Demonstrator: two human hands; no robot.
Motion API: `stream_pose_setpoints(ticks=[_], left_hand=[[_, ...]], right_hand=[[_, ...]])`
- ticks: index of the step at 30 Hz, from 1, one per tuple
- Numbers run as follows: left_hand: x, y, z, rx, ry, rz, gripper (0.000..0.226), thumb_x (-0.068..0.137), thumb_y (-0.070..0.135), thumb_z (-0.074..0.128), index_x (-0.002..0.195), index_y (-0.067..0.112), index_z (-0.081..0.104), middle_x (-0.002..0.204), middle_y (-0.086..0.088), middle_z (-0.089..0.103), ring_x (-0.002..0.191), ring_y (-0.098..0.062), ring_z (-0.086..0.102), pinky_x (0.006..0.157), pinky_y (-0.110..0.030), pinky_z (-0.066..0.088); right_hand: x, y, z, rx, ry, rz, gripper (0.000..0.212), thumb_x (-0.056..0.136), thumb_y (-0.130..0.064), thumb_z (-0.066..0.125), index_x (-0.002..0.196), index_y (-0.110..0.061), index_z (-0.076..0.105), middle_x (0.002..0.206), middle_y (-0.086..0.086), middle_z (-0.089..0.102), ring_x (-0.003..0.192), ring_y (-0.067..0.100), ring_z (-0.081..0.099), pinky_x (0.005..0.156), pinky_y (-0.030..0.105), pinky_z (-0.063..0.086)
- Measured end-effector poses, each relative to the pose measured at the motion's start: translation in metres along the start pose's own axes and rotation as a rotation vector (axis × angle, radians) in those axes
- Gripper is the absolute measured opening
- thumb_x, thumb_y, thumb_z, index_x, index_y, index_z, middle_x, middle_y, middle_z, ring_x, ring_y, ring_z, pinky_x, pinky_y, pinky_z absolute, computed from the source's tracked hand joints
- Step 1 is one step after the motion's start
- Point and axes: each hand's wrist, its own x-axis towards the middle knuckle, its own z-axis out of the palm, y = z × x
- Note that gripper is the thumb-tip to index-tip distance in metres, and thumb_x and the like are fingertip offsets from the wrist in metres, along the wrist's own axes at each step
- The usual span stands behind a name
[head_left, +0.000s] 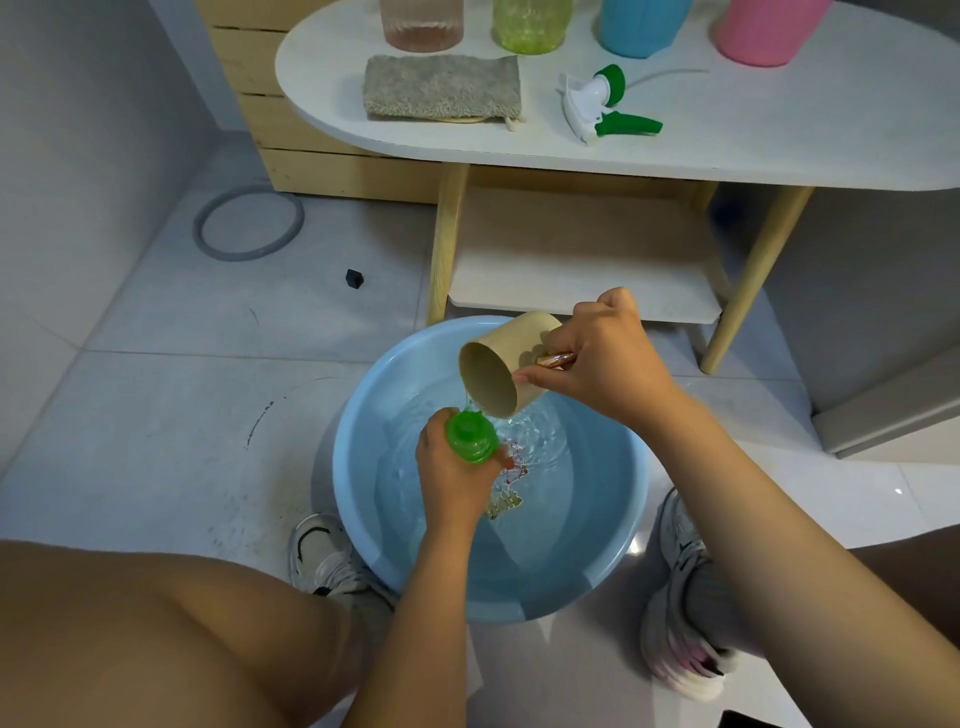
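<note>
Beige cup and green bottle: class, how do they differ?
The beige cup is tipped, pouring water; the green bottle is held upright beneath it. The cup's mouth is wide, the bottle's narrow. The right hand grips the cup, the left hand the bottle. Both are over the blue basin.

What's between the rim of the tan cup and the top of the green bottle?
In the head view, only a thin stream of water, falling from the tilted tan cup toward the mouth of the green bottle, above the blue basin.
</note>
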Motion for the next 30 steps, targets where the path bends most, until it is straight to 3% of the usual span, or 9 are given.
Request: stream_pose_setpoints(ticks=[3, 7, 9, 11, 17, 30], left_hand=[[0.000, -0.001, 0.001, 0.006, -0.007, -0.006, 0.054, 0.057, 0.023, 0.084, 0.101, 0.020, 0.053, 0.101, 0.002, 0.059, 0.094, -0.020, 0.057, 0.076, -0.030, 0.046], [-0.001, 0.002, -0.001, -0.004, -0.008, 0.005, 0.054, 0.054, 0.020, 0.086, 0.093, 0.028, 0.050, 0.091, 0.009, 0.056, 0.086, -0.015, 0.056, 0.070, -0.020, 0.040], [-0.001, 0.003, -0.002, -0.012, -0.008, 0.008, 0.055, 0.054, 0.019, 0.086, 0.091, 0.031, 0.048, 0.088, 0.017, 0.053, 0.082, -0.011, 0.054, 0.064, -0.008, 0.036], [-0.001, 0.003, -0.002, -0.019, -0.012, 0.007, 0.054, 0.055, 0.019, 0.087, 0.092, 0.030, 0.048, 0.089, 0.014, 0.054, 0.083, -0.012, 0.055, 0.062, -0.006, 0.036], [0.000, 0.002, -0.002, 0.004, -0.023, 0.001, 0.059, 0.057, 0.018, 0.086, 0.106, 0.012, 0.055, 0.104, -0.005, 0.060, 0.096, -0.024, 0.058, 0.082, -0.036, 0.049], [0.001, 0.003, 0.000, 0.015, -0.020, 0.009, 0.056, 0.061, 0.021, 0.083, 0.107, 0.009, 0.054, 0.104, -0.007, 0.060, 0.098, -0.028, 0.057, 0.083, -0.046, 0.050]], right_hand=[[0.000, -0.002, -0.001, -0.021, 0.032, -0.024, 0.034, 0.066, -0.045, 0.077, 0.056, -0.016, 0.063, 0.054, -0.007, 0.036, 0.064, 0.019, 0.033, 0.071, 0.023, 0.013], [0.002, -0.004, -0.004, -0.037, 0.049, -0.041, 0.034, 0.066, -0.044, 0.078, 0.055, -0.016, 0.063, 0.054, -0.006, 0.035, 0.063, 0.020, 0.033, 0.071, 0.023, 0.012], [0.002, -0.004, -0.004, -0.048, 0.056, -0.050, 0.035, 0.066, -0.045, 0.078, 0.054, -0.016, 0.062, 0.055, -0.004, 0.036, 0.063, 0.021, 0.033, 0.070, 0.024, 0.013], [0.001, -0.006, -0.005, -0.050, 0.070, -0.056, 0.035, 0.065, -0.044, 0.079, 0.053, -0.015, 0.062, 0.054, -0.004, 0.038, 0.062, 0.021, 0.034, 0.068, 0.023, 0.012], [0.002, -0.013, -0.005, -0.052, 0.077, -0.094, 0.030, 0.063, -0.040, 0.081, 0.053, -0.016, 0.065, 0.051, -0.002, 0.039, 0.055, 0.021, 0.034, 0.066, 0.030, 0.017], [0.001, -0.028, -0.006, -0.094, 0.116, -0.181, 0.027, 0.067, -0.020, 0.076, 0.046, -0.017, 0.058, 0.041, 0.001, 0.049, 0.048, 0.025, 0.039, 0.068, 0.032, 0.022]])
